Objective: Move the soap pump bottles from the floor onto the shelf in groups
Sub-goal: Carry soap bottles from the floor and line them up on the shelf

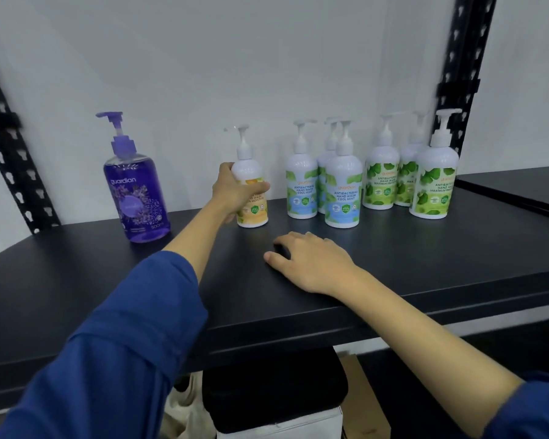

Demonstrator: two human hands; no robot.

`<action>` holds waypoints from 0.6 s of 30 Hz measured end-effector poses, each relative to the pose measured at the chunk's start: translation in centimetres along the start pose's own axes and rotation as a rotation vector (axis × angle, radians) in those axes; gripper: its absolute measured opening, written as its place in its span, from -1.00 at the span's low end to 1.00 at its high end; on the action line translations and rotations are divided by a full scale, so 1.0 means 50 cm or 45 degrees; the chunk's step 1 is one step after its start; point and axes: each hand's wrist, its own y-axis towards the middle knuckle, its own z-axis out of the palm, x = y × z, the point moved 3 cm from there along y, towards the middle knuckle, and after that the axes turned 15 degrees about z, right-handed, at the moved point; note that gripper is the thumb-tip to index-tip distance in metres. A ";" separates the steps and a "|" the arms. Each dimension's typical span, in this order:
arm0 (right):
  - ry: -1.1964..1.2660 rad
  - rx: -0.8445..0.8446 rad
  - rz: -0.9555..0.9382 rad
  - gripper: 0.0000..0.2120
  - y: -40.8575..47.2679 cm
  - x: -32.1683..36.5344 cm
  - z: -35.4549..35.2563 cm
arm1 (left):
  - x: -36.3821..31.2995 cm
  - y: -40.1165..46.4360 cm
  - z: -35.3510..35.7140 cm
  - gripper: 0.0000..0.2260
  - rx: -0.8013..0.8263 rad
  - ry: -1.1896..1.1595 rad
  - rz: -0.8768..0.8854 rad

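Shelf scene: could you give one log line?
left hand grips yellow bottle | right hand rests on shelf

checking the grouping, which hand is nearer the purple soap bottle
Left. The left hand grips the yellow-label bottle just right of the purple soap bottle; the right hand rests on the shelf, farther right and nearer the front edge.
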 end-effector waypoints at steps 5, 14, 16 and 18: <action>-0.013 0.012 0.005 -0.49 0.000 0.002 -0.001 | 0.007 -0.008 0.000 -0.28 0.040 0.065 0.070; -0.015 0.035 0.016 -0.49 -0.003 0.002 -0.001 | 0.005 -0.031 -0.010 -0.19 0.009 0.248 0.109; -0.015 0.037 0.018 -0.49 -0.004 0.002 -0.002 | 0.007 -0.033 -0.014 -0.18 0.026 0.192 0.106; -0.012 0.037 0.017 -0.49 -0.004 0.003 -0.003 | 0.011 -0.034 -0.018 -0.18 0.041 0.152 0.100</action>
